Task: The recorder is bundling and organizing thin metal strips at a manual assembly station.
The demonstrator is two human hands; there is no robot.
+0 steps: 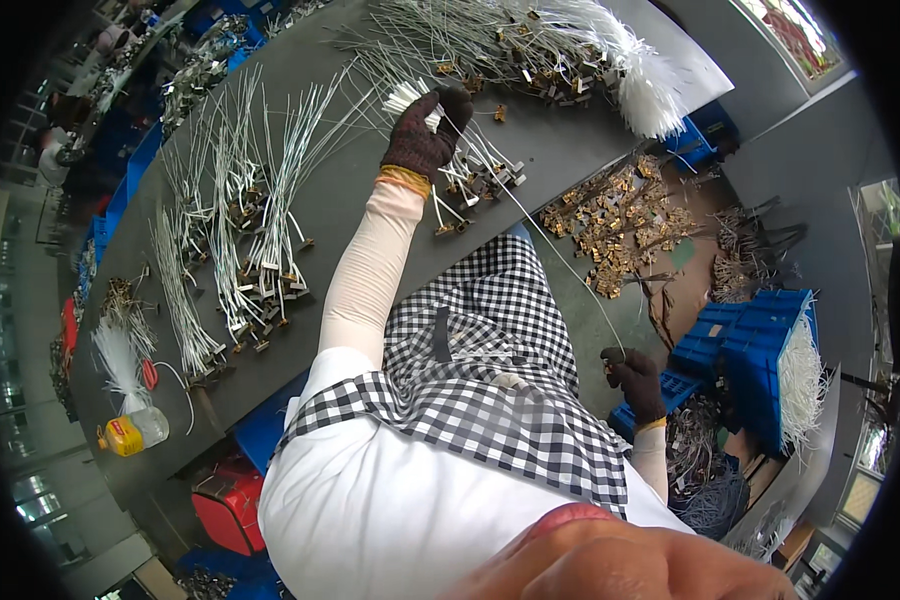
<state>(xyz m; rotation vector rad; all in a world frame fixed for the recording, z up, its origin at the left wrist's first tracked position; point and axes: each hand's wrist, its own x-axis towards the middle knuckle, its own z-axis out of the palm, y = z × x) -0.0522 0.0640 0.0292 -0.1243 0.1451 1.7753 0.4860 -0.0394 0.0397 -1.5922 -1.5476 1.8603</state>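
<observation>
My left hand (422, 135), in a dark brown knit glove, is closed around a bundle of white wires (405, 98) above the grey table. Below that hand hang wire ends with small dark and brass-coloured connectors (482, 182). One long thin wire (562, 258) stretches from the bundle past the table edge to my right hand (638, 383). That hand, gloved alike, pinches the wire's far end low at my right side. What sits at the pinched end is too small to make out.
Rows of white wires with connectors (270, 265) lie on the table's left; a larger heap (540, 70) covers its far side. A cut plastic bottle (142, 428) holds white ties. Brass-coloured pieces (620, 220) are piled right, near blue crates (738, 345). A red case (228, 505) stands lower left.
</observation>
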